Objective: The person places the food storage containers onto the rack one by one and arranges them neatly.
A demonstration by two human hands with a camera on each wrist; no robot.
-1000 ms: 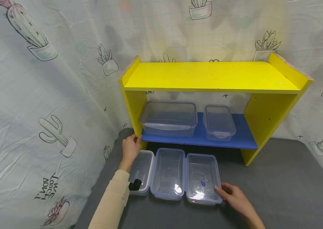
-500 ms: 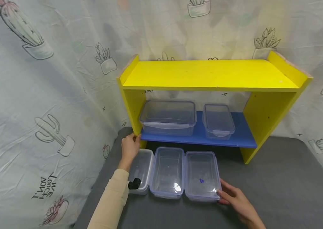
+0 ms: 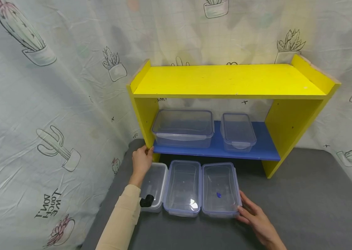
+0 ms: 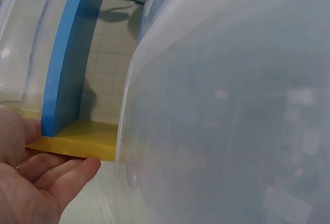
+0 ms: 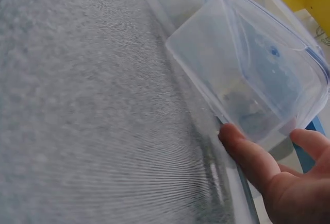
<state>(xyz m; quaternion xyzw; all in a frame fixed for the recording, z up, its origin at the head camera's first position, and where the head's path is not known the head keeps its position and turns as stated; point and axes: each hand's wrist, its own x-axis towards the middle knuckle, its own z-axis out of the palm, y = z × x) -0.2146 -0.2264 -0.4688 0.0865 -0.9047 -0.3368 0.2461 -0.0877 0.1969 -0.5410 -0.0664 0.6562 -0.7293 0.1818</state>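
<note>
Three clear lidded food containers stand side by side on the grey surface: left container (image 3: 158, 182), middle container (image 3: 183, 187) and right container (image 3: 221, 182), which has a blue mark on its lid. My right hand (image 3: 258, 220) pinches the near right corner of the right container; in the right wrist view its fingertips (image 5: 232, 134) meet the base corner while another reaches the lid's edge. My left hand (image 3: 141, 162) grips the left side panel (image 4: 93, 137) of the yellow shelf unit, just beside the blue board (image 4: 62, 69). The left forearm covers part of the left container.
On the blue shelf (image 3: 219, 149) sit a large clear container (image 3: 183, 126) and a smaller clear container (image 3: 238, 130). The yellow top board (image 3: 222, 81) spans above them. A cactus-print cloth (image 3: 79, 104) hangs behind and at the left.
The right container has slid slightly away from me and turned a little, lining up closer with the middle one. My right hand has moved with it; the left hand stays on the panel.
</note>
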